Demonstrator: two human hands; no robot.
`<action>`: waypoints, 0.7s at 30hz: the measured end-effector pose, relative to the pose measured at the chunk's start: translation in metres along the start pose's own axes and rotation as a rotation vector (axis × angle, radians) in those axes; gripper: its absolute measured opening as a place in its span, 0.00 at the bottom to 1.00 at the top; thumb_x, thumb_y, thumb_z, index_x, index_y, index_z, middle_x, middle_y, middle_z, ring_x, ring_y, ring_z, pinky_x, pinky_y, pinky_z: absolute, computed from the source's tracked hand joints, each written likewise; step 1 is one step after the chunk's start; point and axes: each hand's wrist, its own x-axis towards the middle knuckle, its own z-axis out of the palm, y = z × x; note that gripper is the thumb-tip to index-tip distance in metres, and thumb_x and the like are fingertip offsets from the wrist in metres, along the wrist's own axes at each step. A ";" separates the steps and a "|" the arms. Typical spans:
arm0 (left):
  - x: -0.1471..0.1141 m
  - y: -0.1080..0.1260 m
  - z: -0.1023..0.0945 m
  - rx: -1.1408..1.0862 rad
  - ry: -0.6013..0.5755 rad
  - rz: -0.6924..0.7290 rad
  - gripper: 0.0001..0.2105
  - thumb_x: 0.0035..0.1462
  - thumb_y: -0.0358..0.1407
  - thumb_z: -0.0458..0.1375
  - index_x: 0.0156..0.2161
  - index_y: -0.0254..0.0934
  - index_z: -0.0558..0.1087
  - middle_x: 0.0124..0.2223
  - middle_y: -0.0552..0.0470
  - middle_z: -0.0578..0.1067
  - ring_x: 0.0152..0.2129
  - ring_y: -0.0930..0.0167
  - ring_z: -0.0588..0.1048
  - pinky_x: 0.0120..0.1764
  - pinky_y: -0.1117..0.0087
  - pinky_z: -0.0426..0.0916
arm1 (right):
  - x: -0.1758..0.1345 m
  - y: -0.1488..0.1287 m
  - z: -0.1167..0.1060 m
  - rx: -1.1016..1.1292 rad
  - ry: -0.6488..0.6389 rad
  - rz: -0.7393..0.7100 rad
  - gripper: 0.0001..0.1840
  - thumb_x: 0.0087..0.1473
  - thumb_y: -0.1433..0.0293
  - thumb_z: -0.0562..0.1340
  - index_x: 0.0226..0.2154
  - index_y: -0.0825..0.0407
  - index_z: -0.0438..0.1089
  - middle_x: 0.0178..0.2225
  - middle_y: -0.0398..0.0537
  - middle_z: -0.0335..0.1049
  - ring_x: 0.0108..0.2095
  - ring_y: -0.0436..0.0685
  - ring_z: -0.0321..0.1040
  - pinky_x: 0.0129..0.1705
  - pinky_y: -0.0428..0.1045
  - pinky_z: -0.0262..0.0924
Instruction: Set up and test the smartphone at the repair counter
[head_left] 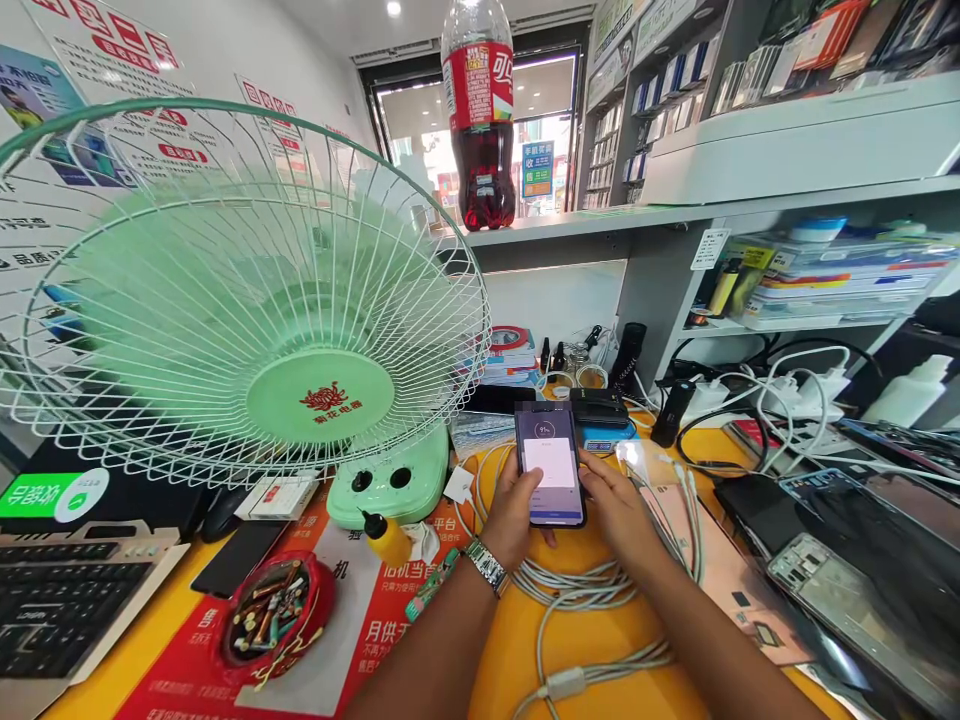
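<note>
A smartphone (556, 478) with a lit screen stands nearly upright between my two hands, above the yellow desk. Its screen has a dark purple top with a round 91 readout and a white box below. My left hand (514, 510) wraps around the phone's left edge, its thumb lying over the screen. At the lower right edge, my right hand (609, 495) grips the phone with its fingers partly hidden. A watch with a metal band (486, 566) is on my left wrist. Coiled grey cables (577, 590) lie on the desk beneath my hands.
On the left stand a green fan (322, 395), a keyboard (56, 600) and a red bowl (319, 590) of small parts. A yellow bottle (388, 540) is near the fan base. Phone parts (840, 590) lie at right. A cola bottle (480, 120) stands on the shelf.
</note>
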 end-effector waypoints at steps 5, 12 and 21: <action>0.000 -0.001 0.000 0.008 -0.005 0.001 0.17 0.54 0.39 0.56 0.50 0.44 0.65 0.30 0.56 0.69 0.18 0.73 0.70 0.09 0.77 0.64 | 0.000 0.002 -0.001 0.010 -0.009 -0.002 0.22 0.51 0.58 0.61 0.46 0.49 0.74 0.46 0.49 0.74 0.43 0.63 0.70 0.44 0.53 0.64; -0.001 0.002 0.002 0.020 0.016 -0.008 0.21 0.53 0.40 0.56 0.53 0.43 0.64 0.36 0.52 0.73 0.21 0.70 0.72 0.09 0.76 0.63 | 0.000 0.001 -0.001 -0.011 -0.009 0.002 0.21 0.51 0.58 0.61 0.46 0.49 0.75 0.47 0.49 0.74 0.45 0.64 0.69 0.45 0.54 0.64; 0.000 0.000 0.001 0.026 0.027 -0.007 0.22 0.53 0.39 0.56 0.54 0.43 0.63 0.34 0.54 0.72 0.20 0.70 0.72 0.09 0.75 0.64 | -0.001 0.000 -0.001 0.025 -0.042 0.010 0.20 0.52 0.60 0.60 0.47 0.48 0.74 0.48 0.47 0.74 0.46 0.63 0.69 0.41 0.52 0.65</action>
